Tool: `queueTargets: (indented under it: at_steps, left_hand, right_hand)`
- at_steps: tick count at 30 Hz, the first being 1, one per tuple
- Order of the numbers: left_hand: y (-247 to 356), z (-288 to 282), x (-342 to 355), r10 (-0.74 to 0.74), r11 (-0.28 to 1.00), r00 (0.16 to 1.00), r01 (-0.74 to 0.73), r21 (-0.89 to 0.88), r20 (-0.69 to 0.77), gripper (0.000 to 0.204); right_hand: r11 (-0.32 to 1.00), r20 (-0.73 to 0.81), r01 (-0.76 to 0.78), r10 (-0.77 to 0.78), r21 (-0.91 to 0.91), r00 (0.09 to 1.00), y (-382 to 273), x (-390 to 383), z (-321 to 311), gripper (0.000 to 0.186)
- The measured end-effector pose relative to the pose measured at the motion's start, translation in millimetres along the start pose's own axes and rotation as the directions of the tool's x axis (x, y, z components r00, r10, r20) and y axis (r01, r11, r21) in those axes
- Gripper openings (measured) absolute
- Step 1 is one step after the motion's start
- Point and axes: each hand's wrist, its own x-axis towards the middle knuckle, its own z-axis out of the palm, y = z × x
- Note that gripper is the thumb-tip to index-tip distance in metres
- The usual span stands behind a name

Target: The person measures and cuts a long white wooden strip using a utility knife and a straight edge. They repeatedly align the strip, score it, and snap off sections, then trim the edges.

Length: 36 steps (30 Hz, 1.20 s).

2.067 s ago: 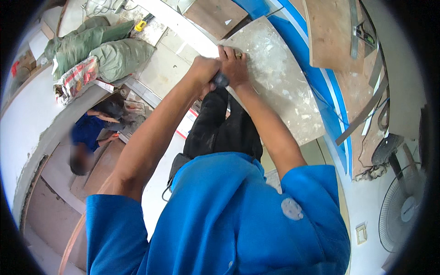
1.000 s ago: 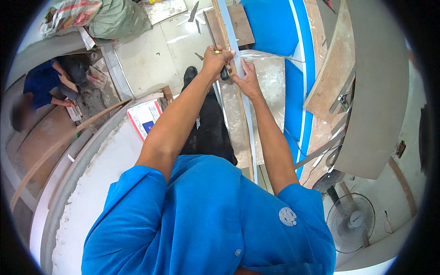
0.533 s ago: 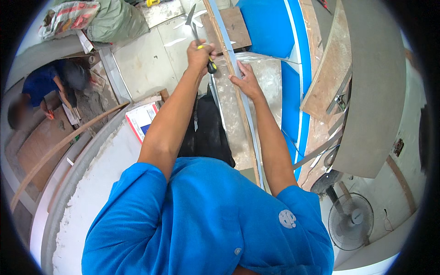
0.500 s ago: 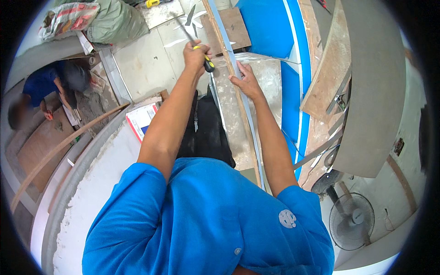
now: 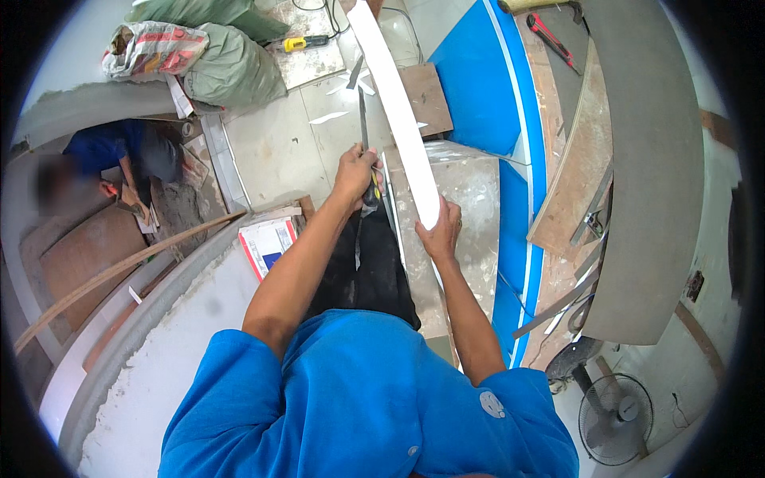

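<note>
Two things are held: nearest, the right hand (image 5: 443,231) is closed on the near end of a white strip (image 5: 398,103) angled above a stained board (image 5: 472,179). Loosely gripped, it could twist. Farther left, the left hand (image 5: 356,177) wraps a black-and-yellow-handled tool (image 5: 371,193), whose blade might scratch it. The strip looks long, narrow and smooth, slightly bowed toward the far side.
</note>
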Motion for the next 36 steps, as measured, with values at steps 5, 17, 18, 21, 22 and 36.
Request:
queueTargets:
  at_steps: [5, 17, 18, 21, 22, 36]
  left_hand:
    - [30, -4, 15, -0.062, 0.998, 0.998, 0.061, 0.034, 0.030, 0.016]
    - [129, -11, 26, -0.155, 0.982, 0.988, 0.153, 0.110, 0.013, 0.013]
    - [141, -10, 30, -0.135, 0.986, 0.989, 0.129, 0.106, 0.057, 0.006]
    - [174, -2, 42, -0.122, 0.981, 0.988, 0.106, 0.161, 0.096, 0.008]
    - [179, 5, 45, -0.135, 0.972, 0.990, 0.123, 0.199, 0.047, 0.008]
    - [146, 38, 50, -0.204, 0.928, 0.978, 0.204, 0.313, -0.033, 0.004]
  right_hand:
    - [0.999, 0.025, -0.042, 0.042, -0.023, 0.999, 13, -27, 1, 0.084]
    - [0.958, -0.121, 0.027, -0.064, -0.286, 0.991, 3, 48, 29, 0.054]
    - [0.956, -0.154, 0.025, -0.073, -0.293, 0.985, 2, 49, 32, 0.053]
    - [0.938, -0.153, 0.014, -0.072, -0.347, 0.986, 1, 48, 36, 0.052]
    - [0.933, -0.137, 0.018, -0.072, -0.358, 0.988, 2, 48, 35, 0.052]
    - [0.931, -0.156, 0.055, -0.119, -0.361, 0.981, -3, 48, 22, 0.051]
